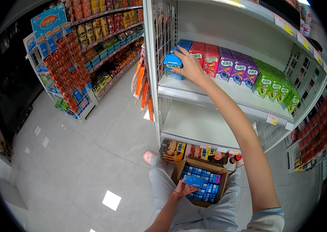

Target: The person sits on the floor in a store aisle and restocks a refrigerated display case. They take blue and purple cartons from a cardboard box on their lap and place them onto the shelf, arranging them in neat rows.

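Observation:
My right hand [189, 63] reaches up to the shelf, its fingers and thumb around a blue drink carton [174, 69] at the front left. More blue cartons stand behind it, partly hidden by the hand. To their right are rows of red cartons [211, 63], purple cartons [240, 69] and green cartons [273, 86]. Low down between my legs, my left hand [186, 188] holds another blue carton [195, 181], lying sideways above an open cardboard box [223, 172]. Several blue cartons and a few purple-sided ones are packed in that box.
A white metal rack with mesh sides [159, 96] surrounds the shelf. Below is a lower shelf [194, 120], with boxed food [173, 150] beneath it. Orange-and-white packets [144, 89] hang on the rack's left side. A snack display stand [61, 65] and stocked shelves stand further left.

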Demonstrator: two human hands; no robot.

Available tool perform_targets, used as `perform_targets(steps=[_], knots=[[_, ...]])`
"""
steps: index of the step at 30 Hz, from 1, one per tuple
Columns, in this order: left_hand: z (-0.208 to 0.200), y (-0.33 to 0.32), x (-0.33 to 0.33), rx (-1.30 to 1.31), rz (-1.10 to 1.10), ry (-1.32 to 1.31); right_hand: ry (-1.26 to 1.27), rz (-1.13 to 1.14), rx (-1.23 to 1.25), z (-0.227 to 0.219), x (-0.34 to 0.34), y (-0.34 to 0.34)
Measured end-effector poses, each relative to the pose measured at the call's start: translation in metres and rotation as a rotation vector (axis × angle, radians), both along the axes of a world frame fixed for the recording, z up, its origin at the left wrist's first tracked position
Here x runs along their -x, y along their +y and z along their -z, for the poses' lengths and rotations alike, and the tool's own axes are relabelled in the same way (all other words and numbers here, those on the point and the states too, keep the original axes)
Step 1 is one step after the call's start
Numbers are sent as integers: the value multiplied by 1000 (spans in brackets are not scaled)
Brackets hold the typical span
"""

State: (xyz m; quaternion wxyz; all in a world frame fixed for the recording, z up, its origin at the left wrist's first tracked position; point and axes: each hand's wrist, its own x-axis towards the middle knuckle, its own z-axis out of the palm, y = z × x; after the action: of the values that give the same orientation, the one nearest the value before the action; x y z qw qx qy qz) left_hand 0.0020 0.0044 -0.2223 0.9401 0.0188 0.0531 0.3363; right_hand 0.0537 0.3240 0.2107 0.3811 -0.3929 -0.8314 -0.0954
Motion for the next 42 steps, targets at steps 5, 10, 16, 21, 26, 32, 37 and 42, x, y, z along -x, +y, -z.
perform_targets(steps=[5, 10, 16, 21, 26, 32, 37, 42], knots=[[12, 2, -3, 14, 24, 0, 2, -23, -1, 2, -1, 10], [-1, 2, -4, 11, 19, 46, 63, -28, 154, 3, -9, 31], [5, 1, -3, 43, 24, 46, 7, 14, 170, -1, -9, 37], [-6, 0, -5, 52, -6, 107, -151, 178, 91, -2, -9, 26], [-7, 2, -14, -5, 28, 105, -380, 402, -454, -4, -8, 0], [2, -3, -4, 8, 7, 143, -152, -298, -341, 61, -14, -147], [-1, -2, -11, 41, 24, 136, -50, -334, 362, 143, -83, -255], [-11, -1, -12, -24, 20, 177, 74, -94, 662, 226, -106, -332]])
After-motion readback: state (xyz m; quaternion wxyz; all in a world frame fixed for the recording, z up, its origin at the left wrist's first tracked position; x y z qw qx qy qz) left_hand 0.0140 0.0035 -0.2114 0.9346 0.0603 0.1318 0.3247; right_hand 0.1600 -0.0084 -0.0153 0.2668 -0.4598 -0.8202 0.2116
